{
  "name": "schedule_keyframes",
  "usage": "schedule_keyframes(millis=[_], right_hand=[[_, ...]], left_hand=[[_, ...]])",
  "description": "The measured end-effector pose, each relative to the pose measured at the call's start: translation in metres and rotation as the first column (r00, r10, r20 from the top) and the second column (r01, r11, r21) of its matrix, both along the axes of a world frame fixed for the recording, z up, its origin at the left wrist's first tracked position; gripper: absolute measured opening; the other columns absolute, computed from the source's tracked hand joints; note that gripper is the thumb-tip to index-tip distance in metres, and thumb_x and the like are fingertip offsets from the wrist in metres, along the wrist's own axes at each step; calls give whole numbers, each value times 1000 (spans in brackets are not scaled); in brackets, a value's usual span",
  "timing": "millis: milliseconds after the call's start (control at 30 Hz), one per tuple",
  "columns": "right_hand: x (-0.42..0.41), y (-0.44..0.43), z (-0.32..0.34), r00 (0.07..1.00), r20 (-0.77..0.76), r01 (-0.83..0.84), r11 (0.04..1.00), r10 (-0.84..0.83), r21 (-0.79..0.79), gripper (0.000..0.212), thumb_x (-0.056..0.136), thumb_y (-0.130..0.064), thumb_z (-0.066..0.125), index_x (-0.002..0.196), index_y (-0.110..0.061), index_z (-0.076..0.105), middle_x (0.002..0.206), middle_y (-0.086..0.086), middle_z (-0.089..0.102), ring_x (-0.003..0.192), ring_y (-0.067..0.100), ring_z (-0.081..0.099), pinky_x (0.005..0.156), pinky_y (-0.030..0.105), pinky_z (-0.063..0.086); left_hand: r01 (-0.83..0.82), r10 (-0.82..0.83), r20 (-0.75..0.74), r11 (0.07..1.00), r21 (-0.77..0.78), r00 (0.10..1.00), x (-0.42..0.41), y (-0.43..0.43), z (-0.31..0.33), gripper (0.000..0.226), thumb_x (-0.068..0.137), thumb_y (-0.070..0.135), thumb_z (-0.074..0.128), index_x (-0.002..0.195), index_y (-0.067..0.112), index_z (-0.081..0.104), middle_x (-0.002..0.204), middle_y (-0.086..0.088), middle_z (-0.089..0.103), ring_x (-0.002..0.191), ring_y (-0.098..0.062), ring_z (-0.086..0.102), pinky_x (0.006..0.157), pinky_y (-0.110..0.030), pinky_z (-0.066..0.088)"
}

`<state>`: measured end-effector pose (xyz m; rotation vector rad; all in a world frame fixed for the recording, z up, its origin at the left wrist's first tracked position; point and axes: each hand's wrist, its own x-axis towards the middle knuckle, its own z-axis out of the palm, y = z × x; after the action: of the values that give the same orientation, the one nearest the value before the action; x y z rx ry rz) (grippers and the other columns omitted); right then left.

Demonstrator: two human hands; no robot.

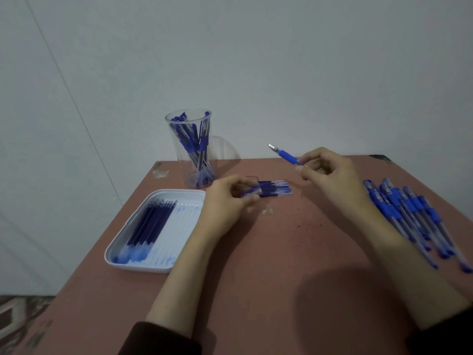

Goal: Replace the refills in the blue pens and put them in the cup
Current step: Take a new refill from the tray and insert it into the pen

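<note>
My right hand holds a blue pen above the table, its metal tip pointing up and to the left. My left hand pinches the near end of one refill in a small pile of refills lying on the table. A clear cup at the back holds several blue pens. A white tray on the left holds several dark blue refills. A heap of blue pens lies at the right, partly behind my right forearm.
The reddish-brown table ends at a grey wall just behind the cup. Small scraps lie near the middle. The table's left edge runs close beside the tray, with patterned floor below.
</note>
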<state>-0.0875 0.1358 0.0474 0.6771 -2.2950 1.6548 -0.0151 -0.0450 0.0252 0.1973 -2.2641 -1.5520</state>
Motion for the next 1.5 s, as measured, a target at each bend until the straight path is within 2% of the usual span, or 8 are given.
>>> schedule_keyframes(millis=[100, 267, 667, 900, 1133, 1300, 1433, 1500], right_hand=[[2, 0, -1, 993, -117, 7, 990, 10, 144, 15, 81, -17, 69, 75, -30, 65, 71, -2, 63, 65, 9, 53, 58, 18, 41], [6, 2, -3, 984, -169, -15, 965, 61, 261, 9, 78, -22, 71, 75, -28, 66, 64, -4, 62, 65, 16, 57, 61, 33, 45], [8, 0, 0, 988, -112, -58, 919, 110, 391, 23, 74, -21, 75, 68, -41, 65, 67, -8, 65, 64, 7, 56, 60, 26, 43], [10, 9, 11, 963, 154, -257, 925, 221, 279, 9, 78, -4, 72, 74, -13, 73, 54, -1, 63, 44, -3, 48, 47, 6, 32], [7, 6, 4, 943, 230, -292, 929, 240, 227, 11, 78, -1, 70, 71, -10, 71, 51, -3, 60, 45, 0, 48, 48, 7, 35], [6, 2, 4, 943, 229, -299, 919, 243, 258, 13, 78, 0, 70, 70, -10, 70, 49, -6, 59, 45, -1, 48, 47, 7, 35], [7, 2, 5, 930, 248, -309, 942, 271, 127, 11, 79, 3, 68, 72, -6, 69, 50, -3, 58, 45, 1, 47, 45, 9, 36], [9, -2, 4, 915, 261, -324, 946, 308, 18, 11, 82, 2, 66, 76, -6, 68, 54, 1, 57, 44, 2, 45, 44, 10, 36]], left_hand=[[-85, 95, -66, 988, 131, 993, -1, -4, 2, 28, 76, -3, 73, 78, 23, 63, 79, 0, 66, 69, -11, 61, 53, -15, 50], [-162, 180, -102, 973, 164, 978, -4, -10, -1, 29, 75, -5, 73, 79, 20, 61, 83, -2, 69, 86, -19, 66, 74, -26, 55], [5, -6, -72, 1000, -15, 997, 3, -3, 3, 26, 76, -1, 73, 79, 25, 70, 83, 8, 71, 80, -9, 66, 74, -18, 52], [104, -103, -59, 994, 18, 993, 6, -2, 7, 24, 75, 0, 75, 88, 20, 73, 91, 4, 72, 79, -1, 65, 79, -12, 49], [85, -88, -55, 994, -64, 995, 5, -1, 7, 23, 74, -1, 75, 95, 9, 75, 84, 8, 68, 68, 10, 61, 71, -5, 44], [49, -54, -46, 993, -109, 997, 5, -3, 4, 23, 73, 3, 77, 93, 13, 76, 83, 7, 71, 71, 7, 63, 72, -7, 45], [58, -61, -85, 998, -38, 995, 7, -3, 10, 23, 75, 0, 75, 94, 13, 75, 90, 2, 73, 81, -1, 67, 80, -15, 50], [92, -72, -155, 988, 124, 985, 10, -2, 16, 25, 78, -4, 70, 96, 14, 73, 83, 1, 73, 78, -9, 67, 80, -20, 53]])
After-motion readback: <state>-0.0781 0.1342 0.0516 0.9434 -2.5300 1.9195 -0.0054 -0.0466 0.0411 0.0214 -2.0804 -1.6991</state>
